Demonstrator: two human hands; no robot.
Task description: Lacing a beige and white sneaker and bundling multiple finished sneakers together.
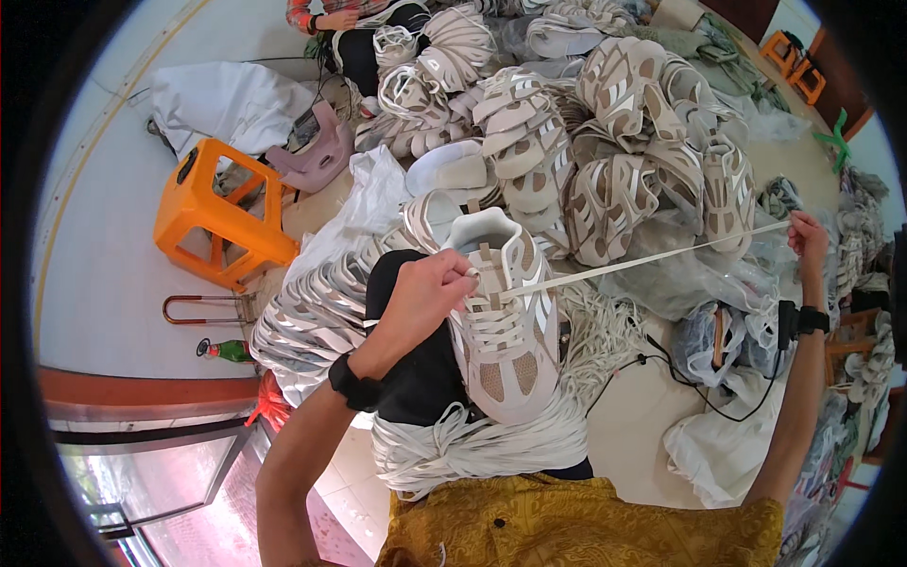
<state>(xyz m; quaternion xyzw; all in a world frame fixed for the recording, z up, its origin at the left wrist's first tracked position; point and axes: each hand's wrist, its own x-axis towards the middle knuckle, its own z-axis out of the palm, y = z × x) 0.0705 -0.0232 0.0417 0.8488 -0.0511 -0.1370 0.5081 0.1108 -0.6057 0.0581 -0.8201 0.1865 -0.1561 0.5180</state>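
A beige and white sneaker (515, 383) rests on my lap, toe toward me, its lower eyelets laced. My right hand (808, 241) is out to the far right, fingers closed on the end of a cream shoelace (652, 257). That lace runs taut from the shoe's upper eyelets. Beside the tongue, my left hand (436, 288) pinches a bit of lace, mostly hidden by the fingers. A thick bundle of white laces (472, 449) lies across my lap below the toe.
Many similar sneakers (614, 203) are heaped ahead, with a row of shoes (307, 326) at my left. An orange stool (179, 217), a green bottle (230, 351) and a mauve plastic seat (316, 156) stand left. A black cable (675, 373) trails at right. Another person's hand (337, 21) shows at the top.
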